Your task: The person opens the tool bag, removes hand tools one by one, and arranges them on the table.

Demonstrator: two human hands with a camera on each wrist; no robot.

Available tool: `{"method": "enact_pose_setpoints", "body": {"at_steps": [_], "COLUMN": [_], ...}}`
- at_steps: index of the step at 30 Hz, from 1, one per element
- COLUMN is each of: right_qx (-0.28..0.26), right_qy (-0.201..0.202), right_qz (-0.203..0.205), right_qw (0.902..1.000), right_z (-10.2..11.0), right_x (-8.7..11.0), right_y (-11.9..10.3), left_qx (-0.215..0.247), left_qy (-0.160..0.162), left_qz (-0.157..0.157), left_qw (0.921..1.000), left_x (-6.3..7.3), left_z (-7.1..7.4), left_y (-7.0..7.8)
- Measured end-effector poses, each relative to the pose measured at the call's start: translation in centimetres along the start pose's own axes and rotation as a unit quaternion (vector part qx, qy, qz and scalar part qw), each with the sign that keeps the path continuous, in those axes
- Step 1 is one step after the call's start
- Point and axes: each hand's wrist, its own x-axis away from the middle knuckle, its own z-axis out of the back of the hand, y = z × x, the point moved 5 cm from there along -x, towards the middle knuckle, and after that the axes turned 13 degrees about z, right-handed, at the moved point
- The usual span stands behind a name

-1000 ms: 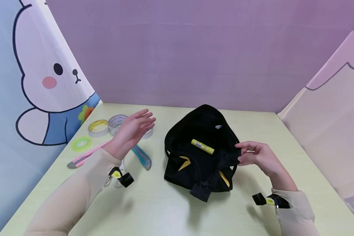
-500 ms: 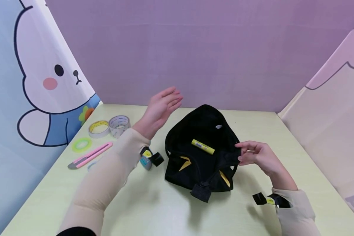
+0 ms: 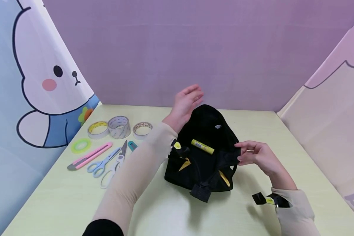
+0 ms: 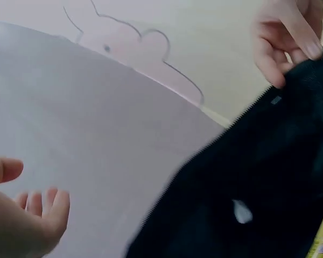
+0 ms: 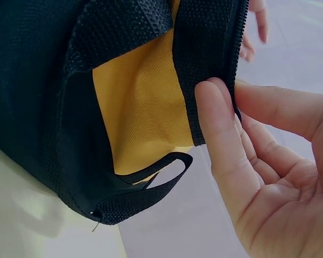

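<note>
A black zippered bag (image 3: 188, 177) with yellow patches lies with its mouth spread wide on the table. My right hand (image 3: 258, 155) pinches the right side of its opening; in the right wrist view, thumb and fingers (image 5: 218, 118) grip the zipper edge beside a yellow panel (image 5: 142, 102). Inside the bag rests a yellow cylindrical tube (image 3: 202, 146) with a printed label, its end also visible in the left wrist view. My left hand (image 3: 184, 105) is raised at the bag's upper left edge, fingers loosely bent and holding nothing.
Left of the bag are several tape rolls (image 3: 119, 127), a green ring-shaped roll (image 3: 81, 145), a pink utility knife (image 3: 89, 156), blue scissors (image 3: 103, 163) and white-handled scissors (image 3: 115, 167). A teal cutter (image 3: 132, 145) is partly covered by my left sleeve. A purple backdrop (image 3: 177, 55) stands behind the table.
My left hand has moved right, from over the tape rolls to the bag's upper left edge, uncovering the scissors and a third tape roll. The right hand keeps its grip in the same place.
</note>
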Motion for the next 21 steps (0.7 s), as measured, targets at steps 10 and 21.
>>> {"method": "enact_pose_setpoints", "body": {"at_steps": [10, 21], "right_qx": [-0.007, -0.004], "right_qy": [-0.001, -0.002], "right_qz": [0.002, 0.001], "right_qw": [1.0, 1.0], "right_z": [-0.1, -0.2], "right_x": [0.0, -0.1], "right_y": [-0.1, 0.0], "left_qx": [-0.096, -0.283], "left_qy": [-0.113, -0.126], "left_qz": [0.129, 0.186], "left_qw": [0.9804, 0.9324], "left_x": [-2.9, -4.0], "left_z": [0.3, 2.3], "left_y": [-5.2, -9.0]}}
